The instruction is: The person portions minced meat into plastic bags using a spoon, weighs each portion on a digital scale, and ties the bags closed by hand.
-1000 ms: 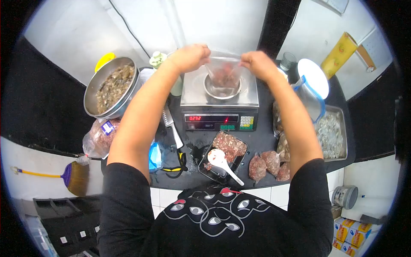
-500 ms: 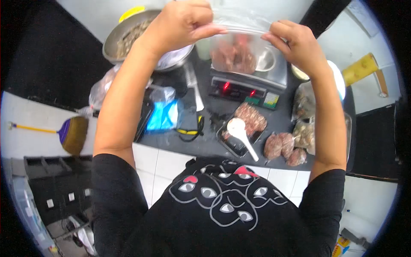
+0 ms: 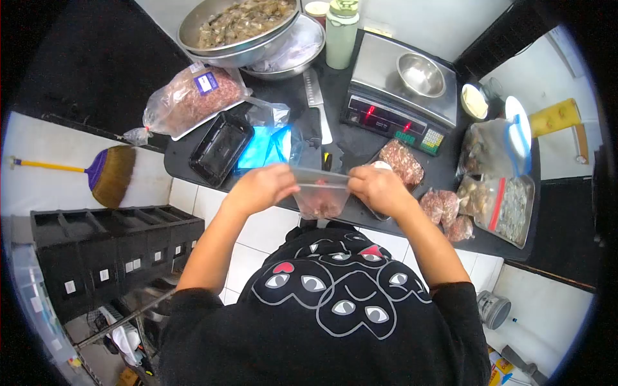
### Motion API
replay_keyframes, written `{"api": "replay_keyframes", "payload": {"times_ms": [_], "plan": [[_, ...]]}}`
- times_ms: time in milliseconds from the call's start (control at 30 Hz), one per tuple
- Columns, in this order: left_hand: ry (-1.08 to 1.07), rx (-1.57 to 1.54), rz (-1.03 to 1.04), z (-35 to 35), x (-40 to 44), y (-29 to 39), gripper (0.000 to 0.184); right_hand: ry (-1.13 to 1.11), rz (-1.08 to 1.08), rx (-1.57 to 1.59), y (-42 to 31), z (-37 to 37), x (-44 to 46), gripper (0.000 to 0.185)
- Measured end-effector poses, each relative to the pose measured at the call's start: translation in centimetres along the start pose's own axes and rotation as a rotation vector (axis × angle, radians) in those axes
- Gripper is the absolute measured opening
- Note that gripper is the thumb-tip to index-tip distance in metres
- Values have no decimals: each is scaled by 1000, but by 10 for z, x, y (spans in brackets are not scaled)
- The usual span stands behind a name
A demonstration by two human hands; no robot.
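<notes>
A clear plastic bag (image 3: 322, 202) with reddish meat in its bottom hangs before my body at the table's near edge. My left hand (image 3: 264, 186) pinches the left end of its top edge, and my right hand (image 3: 381, 190) pinches the right end. The bag's mouth is stretched straight between them. Just beyond my right hand lies a block of minced meat (image 3: 403, 162) on a black tray, which my hand and forearm partly cover. Only a bit of the white spoon (image 3: 381, 165) shows there. A blue plastic packet (image 3: 265, 148) lies beyond my left hand.
A digital scale (image 3: 394, 119) bears a metal bowl (image 3: 421, 74). Left of it are a knife (image 3: 317, 106), a green bottle (image 3: 341, 40), a large bowl of shrimp (image 3: 241, 22), bagged mince (image 3: 190, 100) and an empty black tray (image 3: 221, 148). Bagged foods (image 3: 492, 148) and small meat bags (image 3: 444, 209) stand right.
Both hands have come down and toward my body with the bag, from in front of the scale to the table's near edge. The metal bowl on the scale is now uncovered.
</notes>
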State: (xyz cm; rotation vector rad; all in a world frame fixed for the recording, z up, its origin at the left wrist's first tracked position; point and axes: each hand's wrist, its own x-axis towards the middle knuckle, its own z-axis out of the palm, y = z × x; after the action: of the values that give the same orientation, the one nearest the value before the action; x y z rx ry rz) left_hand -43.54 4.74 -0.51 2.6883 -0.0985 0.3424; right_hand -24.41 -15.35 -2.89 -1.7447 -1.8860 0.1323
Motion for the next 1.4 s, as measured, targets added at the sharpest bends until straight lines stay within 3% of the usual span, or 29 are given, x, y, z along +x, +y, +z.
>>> {"api": "replay_keyframes", "payload": {"times_ms": [67, 167, 200, 333, 433, 500, 567, 633, 667, 767, 800, 833, 900, 1000, 1100, 1300, 1400], "plan": [[-127, -10, 24, 21, -16, -12, 23, -84, 121, 75, -2, 21, -13, 12], [-39, -134, 47, -9, -15, 22, 20, 150, 156, 368, -25, 8, -9, 8], [-21, -189, 100, -10, -15, 24, 18, 109, 312, 537, -31, 6, -8, 10], [-74, -192, 87, 29, -21, -4, 17, -69, 671, 637, -21, 42, -12, 8], [7, -305, 167, 26, 0, 5, 16, 174, 659, 1145, -32, 37, -1, 23], [36, -373, 191, 21, 13, 7, 15, 90, 550, 884, -43, 38, 9, 36], [74, -446, 143, 16, 17, 6, 34, 7, 367, 397, -48, 37, 23, 38], [203, -651, 9, -4, 23, 13, 55, 63, 267, 449, -42, 32, 36, 22], [243, -669, -21, -6, 20, -5, 92, 45, 255, 505, -40, 24, 39, 20], [-4, -587, 41, 5, 19, -26, 118, 68, 254, 575, -57, -19, 66, 9], [-18, -794, 6, 23, 17, -21, 111, 86, 278, 569, -61, -28, 76, 9], [-64, -707, 71, 24, 21, -10, 114, 104, 305, 563, -62, -32, 84, 9], [119, -839, -40, 37, 25, 8, 105, 158, 313, 485, -65, -29, 97, 11], [-49, -865, -224, 86, 33, -6, 116, 181, 308, 349, -67, -14, 107, 15], [-44, -856, -259, 109, 52, 0, 107, 197, 289, 224, -64, -8, 100, 17], [172, -693, 21, 108, 109, 7, 87, 209, 320, 149, -46, -40, 71, 12], [312, -590, 229, 104, 152, 10, 78, 328, 346, 187, -25, -57, 57, 12]]}}
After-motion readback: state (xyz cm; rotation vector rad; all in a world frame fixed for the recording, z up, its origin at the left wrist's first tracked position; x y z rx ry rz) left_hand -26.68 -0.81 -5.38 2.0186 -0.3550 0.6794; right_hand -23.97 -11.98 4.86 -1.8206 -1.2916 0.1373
